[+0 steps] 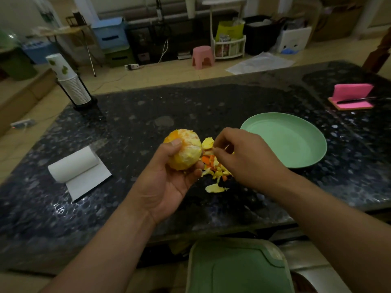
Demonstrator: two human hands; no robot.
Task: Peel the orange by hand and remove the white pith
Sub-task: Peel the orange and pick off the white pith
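Note:
My left hand (169, 182) grips the orange (186, 151) from below, thumb on its top, above the dark table. The orange is mostly peeled, pale pith over most of it and a patch of orange rind at its upper left. My right hand (243, 157) hovers just right of the orange with fingers curled and fingertips pinched together; I cannot see clearly whether a scrap of pith is between them. A heap of peel pieces (213, 168) lies on the table under and between both hands.
A green plate (296, 142) sits right of my hands. A paper towel roll (74, 163) lies at the left, a stack of paper cups (72, 85) at the far left, pink sponges with a knife (353, 96) at the far right. A green board (237, 269) lies below the table's edge.

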